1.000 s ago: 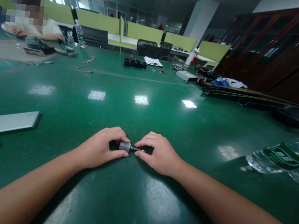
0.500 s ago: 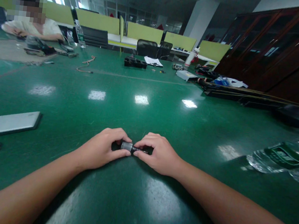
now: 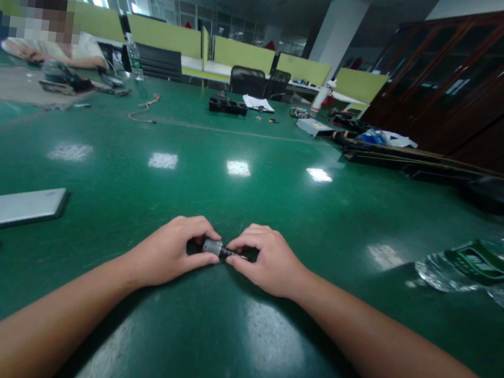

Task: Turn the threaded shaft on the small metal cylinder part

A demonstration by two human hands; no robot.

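Note:
A small grey metal cylinder [image 3: 212, 247] with a dark threaded shaft [image 3: 228, 252] lies sideways between my hands, low over the green table [image 3: 198, 183]. My left hand [image 3: 172, 251] pinches the cylinder between thumb and fingers. On the other side, the thumb and fingertips of my right hand [image 3: 266, 259] are closed round the shaft, whose thin tip shows inside the curl of the fingers. The two hands' fingertips nearly meet.
At left lies a flat silver box [image 3: 20, 208] with a cable. Clear plastic bottles [image 3: 480, 263] lie at right. A black part [image 3: 228, 106], papers [image 3: 258, 103] and dark panels [image 3: 419, 162] sit farther back. Across the table at far left sits a person [image 3: 83, 51].
The cylinder and my left hand's fingertips have shifted very slightly left, and a little more of the shaft shows between the hands. Both grips look the same.

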